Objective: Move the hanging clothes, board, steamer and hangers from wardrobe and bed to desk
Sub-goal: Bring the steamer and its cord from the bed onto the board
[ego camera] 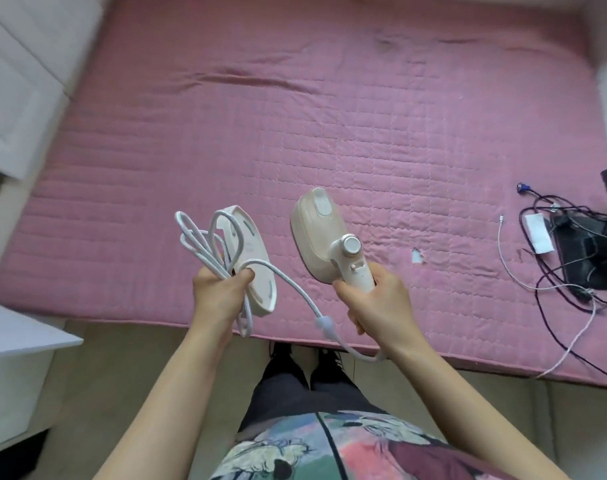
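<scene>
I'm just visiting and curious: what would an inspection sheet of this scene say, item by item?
Surface: pink quilted bed cover, wrinkled, with a small tear.
Job's things: cream steamer held above the bed; its white base piece held beside it.
Clutter: dark devices and a white tag at the bed's right edge.
Hands: left hand grips the base piece and coiled cord; right hand grips the steamer's handle.
Cables: white steamer cord loops between both hands; dark and white cables tangled at right.
Surroundings: white furniture at left, beige floor.
</scene>
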